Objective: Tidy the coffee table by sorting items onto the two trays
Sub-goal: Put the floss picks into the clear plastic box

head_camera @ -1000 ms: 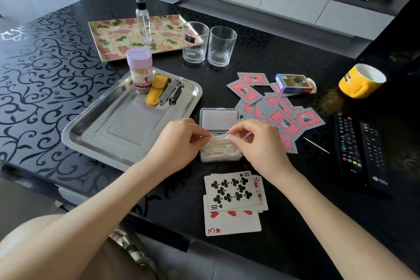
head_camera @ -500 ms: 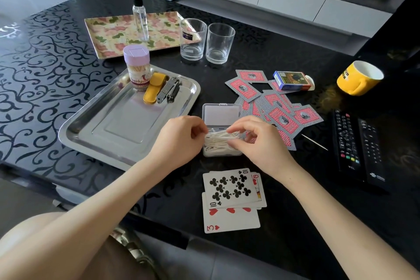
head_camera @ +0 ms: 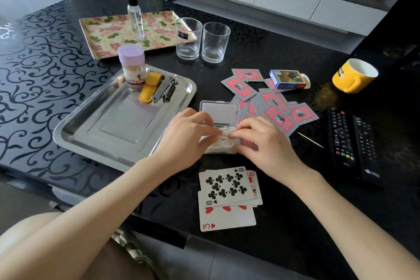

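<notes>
Packing the floss-pick box (head_camera: 219,112): a second ago the right hand (head_camera: 261,141) held a single pick at the box mouth. Now that pick lies among the white floss picks (head_camera: 223,142), and both hands have sunk onto the pile. The left hand (head_camera: 186,134) grips the box's left end with curled fingers. The right hand clamps the picks and the near wall between fingers and thumb. The box stands on the tabletop (head_camera: 295,200), just right of the steel tray (head_camera: 91,129), with its hinged lid upright and unlatched. Its contents appear gathered, so closing the lid and moving the box onto that tray is the likely next step. One loose toothpick (head_camera: 310,140) and the scattered playing cards (head_camera: 279,118) remain unsorted.
</notes>
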Demonstrator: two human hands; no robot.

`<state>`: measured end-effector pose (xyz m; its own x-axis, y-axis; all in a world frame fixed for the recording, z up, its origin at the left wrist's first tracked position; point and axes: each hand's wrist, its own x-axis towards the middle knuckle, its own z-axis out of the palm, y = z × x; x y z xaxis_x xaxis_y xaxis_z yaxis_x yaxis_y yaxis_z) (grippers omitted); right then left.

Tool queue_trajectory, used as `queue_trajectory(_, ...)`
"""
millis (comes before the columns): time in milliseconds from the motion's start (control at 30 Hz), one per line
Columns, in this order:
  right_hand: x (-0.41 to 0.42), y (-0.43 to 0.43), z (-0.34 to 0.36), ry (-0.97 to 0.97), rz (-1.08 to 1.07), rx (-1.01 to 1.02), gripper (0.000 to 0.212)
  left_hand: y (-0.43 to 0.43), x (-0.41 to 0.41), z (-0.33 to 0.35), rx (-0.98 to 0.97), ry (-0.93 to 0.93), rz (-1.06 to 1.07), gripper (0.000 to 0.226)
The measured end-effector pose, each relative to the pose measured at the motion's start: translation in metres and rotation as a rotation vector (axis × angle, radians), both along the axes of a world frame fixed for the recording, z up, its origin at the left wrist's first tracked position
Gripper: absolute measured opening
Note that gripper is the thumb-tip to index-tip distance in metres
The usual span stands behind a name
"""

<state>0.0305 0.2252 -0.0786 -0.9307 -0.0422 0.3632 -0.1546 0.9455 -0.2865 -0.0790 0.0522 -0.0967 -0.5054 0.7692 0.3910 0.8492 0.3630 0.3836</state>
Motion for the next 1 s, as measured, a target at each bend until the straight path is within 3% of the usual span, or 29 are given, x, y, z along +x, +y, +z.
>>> queue_trajectory(133, -0.003, 0.000, 0.007, 0.040, 0.051, 0.223, 0.025, 0.005, -0.004, -0.001, 0.041, 0.009, -0.001, 0.018)
queue_trajectory(233, -0.005, -0.003, 0.009, 0.120, 0.093, 0.393, 0.010, 0.007, -0.006, -0.004, 0.061, -0.021, 0.010, 0.015)
queue_trajectory(400, -0.007, -0.003, 0.002, 0.186, 0.115, 0.481, 0.003, 0.009, -0.007, -0.003, 0.051, -0.031, 0.015, 0.015)
queue_trajectory(533, -0.013, -0.006, 0.001, 0.170, 0.071, 0.442, 0.009, 0.007, -0.009, -0.002, 0.004, -0.061, -0.003, 0.018)
queue_trajectory(733, -0.015, -0.010, 0.009, 0.087, -0.039, 0.202, 0.017, 0.002, -0.004, 0.009, 0.093, -0.107, 0.014, 0.034)
queue_trajectory(800, -0.014, -0.012, 0.012, 0.051, -0.068, 0.166, 0.008, 0.001, -0.002, 0.013, 0.101, -0.045, -0.014, 0.037)
queue_trajectory(1000, -0.017, -0.016, 0.025, -0.085, -0.142, 0.050, 0.011, 0.005, 0.000, 0.009, -0.013, 0.207, -0.072, 0.039)
